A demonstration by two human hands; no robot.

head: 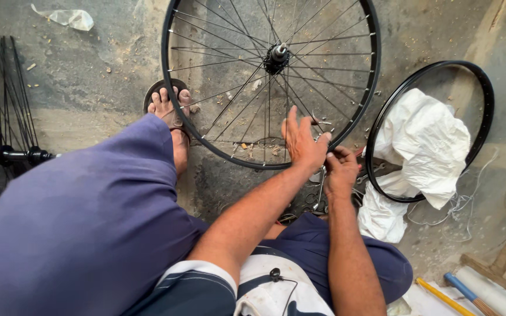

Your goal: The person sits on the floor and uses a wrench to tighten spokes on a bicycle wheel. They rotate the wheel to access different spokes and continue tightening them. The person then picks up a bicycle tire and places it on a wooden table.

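I stand the spoked wheel upright on the floor beyond my knees so its lower rim meets me, my left hand pinching a spoke there with fingers fanned, my right hand just beside it, curled around something small.

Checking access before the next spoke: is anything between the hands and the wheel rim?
Nothing visible. The left hand already rests on the spoked bicycle wheel at its lower rim, fingers among the spokes. The right hand sits just beside it, below the rim, apparently pinching something small.
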